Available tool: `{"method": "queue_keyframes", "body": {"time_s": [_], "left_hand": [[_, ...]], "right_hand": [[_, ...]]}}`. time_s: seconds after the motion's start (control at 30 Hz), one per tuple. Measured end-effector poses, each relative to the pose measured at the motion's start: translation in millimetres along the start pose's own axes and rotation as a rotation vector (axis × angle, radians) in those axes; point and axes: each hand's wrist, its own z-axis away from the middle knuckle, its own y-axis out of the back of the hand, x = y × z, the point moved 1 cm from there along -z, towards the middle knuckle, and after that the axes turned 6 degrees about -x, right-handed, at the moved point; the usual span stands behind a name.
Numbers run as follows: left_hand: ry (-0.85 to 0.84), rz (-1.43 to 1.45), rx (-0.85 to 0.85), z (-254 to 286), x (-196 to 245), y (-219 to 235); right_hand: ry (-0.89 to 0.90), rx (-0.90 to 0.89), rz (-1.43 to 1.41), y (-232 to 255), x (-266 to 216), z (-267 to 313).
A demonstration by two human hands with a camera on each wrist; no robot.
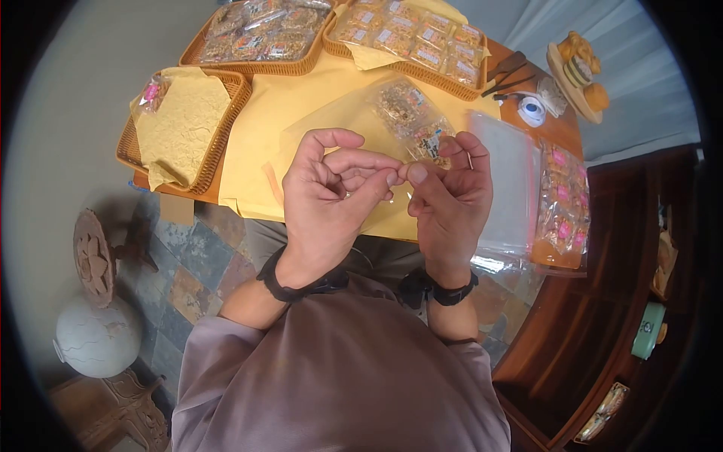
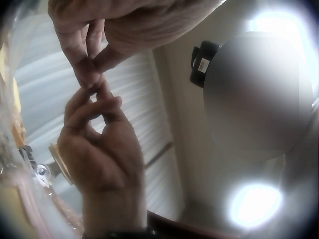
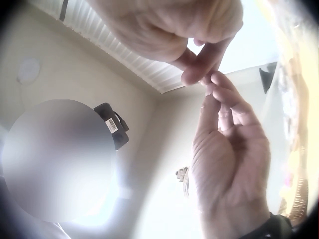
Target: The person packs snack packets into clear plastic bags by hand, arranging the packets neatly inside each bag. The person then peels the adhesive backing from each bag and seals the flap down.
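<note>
In the head view the left hand (image 1: 324, 196) and the right hand (image 1: 456, 192) meet at their fingertips above the table. Each has thumb and forefinger pinched together; whether something thin is between them, I cannot tell. The left wrist view has the left hand (image 2: 132, 25) at the top and the right hand (image 2: 107, 154) below. In the right wrist view the right hand (image 3: 174, 30) is above the left hand (image 3: 232, 164). Beyond the hands, a clear bag (image 1: 410, 117) with nut snack packs lies on yellow paper (image 1: 252, 162).
Wicker baskets of packed snacks (image 1: 260, 60) (image 1: 433, 45) line the far side; a paper-lined basket (image 1: 184, 128) at left holds one pack. Flat clear bags (image 1: 504, 188), pink-labelled packs (image 1: 561, 200), a tape roll (image 1: 532, 109) and dark-handled tools (image 1: 506, 71) are right.
</note>
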Motion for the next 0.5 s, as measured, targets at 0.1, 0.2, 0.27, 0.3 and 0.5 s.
{"method": "queue_keyframes", "body": {"time_s": [0.1, 0.2, 0.27, 0.3, 0.5], "left_hand": [[0.013, 0.019, 0.005, -0.7, -0.5, 0.3], [-0.005, 0.031, 0.011, -2.0, -3.8, 2.2], [0.002, 0.013, 0.006, -3.0, -1.6, 2.6], [0.010, -0.005, 0.002, -2.7, -1.2, 2.8], [-0.058, -0.015, -0.002, -3.4, -2.9, 2.3]], "right_hand": [[0.001, 0.008, 0.006, -0.8, 0.5, 0.1], [-0.002, 0.000, 0.030, 0.0, 0.4, -0.1], [-0.004, -0.014, 0.028, 1.7, 0.3, -1.3], [-0.007, -0.028, 0.026, 2.6, 0.2, -1.2], [-0.020, -0.042, 0.098, 2.3, -2.2, -1.1]]}}
